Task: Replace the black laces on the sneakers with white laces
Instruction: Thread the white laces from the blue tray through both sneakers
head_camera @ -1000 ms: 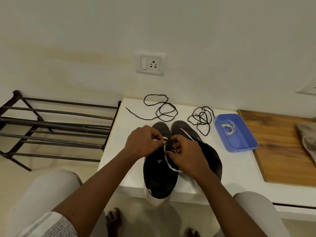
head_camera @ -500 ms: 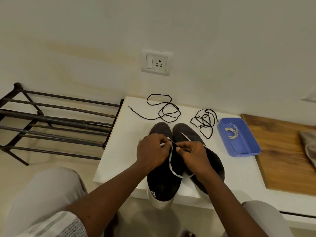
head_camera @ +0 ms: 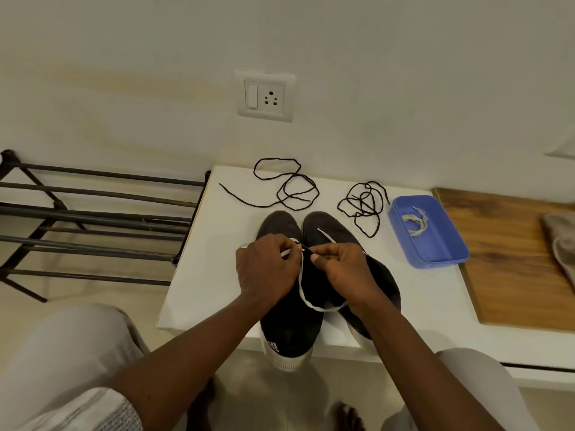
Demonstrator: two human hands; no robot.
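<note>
A pale wall (head_camera: 404, 73) fills the upper half of the scene. Low against it on the left stands a dark metal shoe rack (head_camera: 93, 213). Beside the rack is a white bench (head_camera: 199, 275), and a wooden board (head_camera: 513, 275) lies on its right part with a grey cloth (head_camera: 560, 244) at the far edge.

The person sits facing the bench, knees in light trousers, bare feet on the floor. Two dark sneakers stand side by side on the bench, toes toward the wall. The left sneaker (head_camera: 289, 331) hangs its white-soled heel over the near edge, and the right sneaker (head_camera: 382, 284) touches it along the side. To their right sits a blue tray (head_camera: 448, 244) holding a bundled spare white lace (head_camera: 415, 220).

Both hands work above the sneakers' throats. The left hand (head_camera: 264, 272) has its fingers (head_camera: 287, 248) curled tight, pinching the white lace (head_camera: 300, 281) near its end. The right hand (head_camera: 345, 272) pinches the same lace just beside it, thumb and forefinger closed on it. From there the lace drops in a loose loop between the wrists, and one free end lies across the right sneaker's toe.

Behind the sneakers, two black laces lie loose on the bench: the left black lace (head_camera: 298, 194) in wide coils and the right black lace (head_camera: 362, 203) in a tighter tangle near the tray.

A white wall socket (head_camera: 266, 96) with a switch sits above the bench. The left sneaker's heel carries a small white three-stripe logo (head_camera: 273, 346); the lettering under it is too small to read with certainty.
</note>
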